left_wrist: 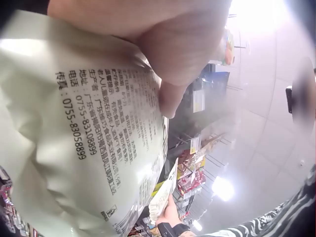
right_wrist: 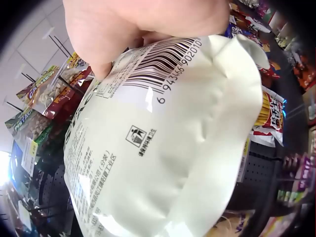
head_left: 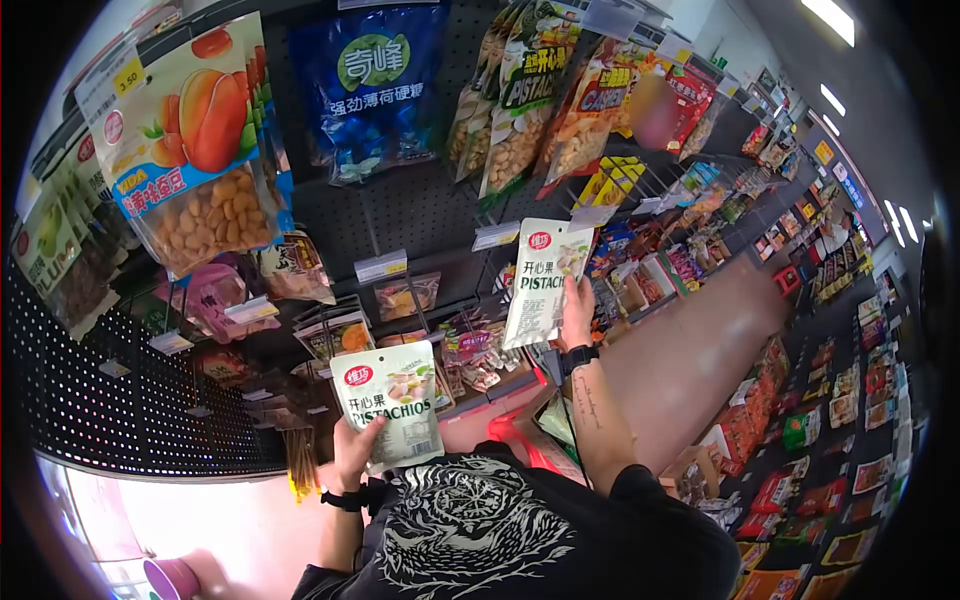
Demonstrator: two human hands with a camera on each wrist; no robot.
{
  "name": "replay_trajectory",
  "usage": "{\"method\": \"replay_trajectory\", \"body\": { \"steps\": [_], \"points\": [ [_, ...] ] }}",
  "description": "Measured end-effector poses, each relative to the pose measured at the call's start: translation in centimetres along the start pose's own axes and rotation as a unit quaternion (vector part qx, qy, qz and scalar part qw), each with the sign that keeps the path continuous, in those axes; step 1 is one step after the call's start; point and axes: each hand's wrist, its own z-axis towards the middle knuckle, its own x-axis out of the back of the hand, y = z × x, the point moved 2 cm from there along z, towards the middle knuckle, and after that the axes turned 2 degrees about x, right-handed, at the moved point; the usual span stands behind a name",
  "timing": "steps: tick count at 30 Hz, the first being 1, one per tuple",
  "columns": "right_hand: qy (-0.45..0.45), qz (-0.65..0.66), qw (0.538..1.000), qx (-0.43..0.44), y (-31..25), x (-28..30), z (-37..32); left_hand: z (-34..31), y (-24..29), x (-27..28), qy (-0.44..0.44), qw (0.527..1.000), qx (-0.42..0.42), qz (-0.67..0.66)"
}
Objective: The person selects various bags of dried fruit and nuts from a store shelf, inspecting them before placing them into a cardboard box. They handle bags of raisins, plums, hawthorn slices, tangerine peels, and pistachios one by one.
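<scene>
My left hand grips a pale bag of pistachios by its lower left edge, thumb across the front. A matching pistachio bag, held higher and farther right, is in my right hand, with the thumb over its printed face. Small print and phone numbers cover the left bag in the left wrist view. In the right wrist view a barcode lies on the right bag, just below the fingers. The fingers behind both bags are hidden in the head view.
Hanging snack bags fill the rack ahead, among them a bean bag, a blue candy bag and other pistachio bags. Price tags stick out on hooks. More goods line the shelves on the right. A purple bucket stands on the floor.
</scene>
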Motion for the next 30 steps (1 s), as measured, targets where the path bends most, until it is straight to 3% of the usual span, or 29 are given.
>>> {"method": "replay_trajectory", "body": {
  "steps": [5,9,17,23,24,25,26,27,28,30],
  "points": [
    [0.007,0.042,0.998,0.045,-0.5,0.1,1.8,0.8,0.3,-0.9,-0.034,0.999,0.006,0.037],
    [-0.003,0.043,0.999,0.004,-0.9,-0.3,3.1,1.3,0.5,-1.2,-0.054,0.998,0.01,0.028],
    [-0.021,0.054,0.998,0.008,-1.4,-0.7,3.6,1.5,1.1,-1.1,-0.062,0.994,0.008,0.091],
    [-0.032,-0.001,0.999,0.005,-2.6,-1.9,4.5,2.1,1.1,-1.0,-0.063,0.997,0.019,0.045],
    [0.001,-0.127,0.991,0.05,-1.7,-2.4,6.2,2.1,1.0,-0.9,-0.057,0.996,0.02,0.063],
    [-0.01,-0.162,0.986,0.036,-1.8,-3.0,7.2,1.8,0.7,-0.7,-0.057,0.995,0.019,0.081],
    [0.039,-0.327,0.942,0.066,-2.4,-4.1,7.9,1.9,0.2,-0.7,-0.062,0.997,0.021,0.038],
    [0.028,-0.364,0.919,0.148,6.3,-1.6,13.9,1.8,0.5,-1.1,-0.07,0.997,0.021,0.039],
    [0.064,-0.422,0.895,0.128,3.2,-3.9,12.7,2.1,0.3,-1.2,-0.096,0.995,0.014,0.037],
    [0.013,-0.472,0.871,0.135,3.7,-5.5,14.5,1.9,1.5,-2.3,-0.12,0.993,0.004,0.004]
  ]
}}
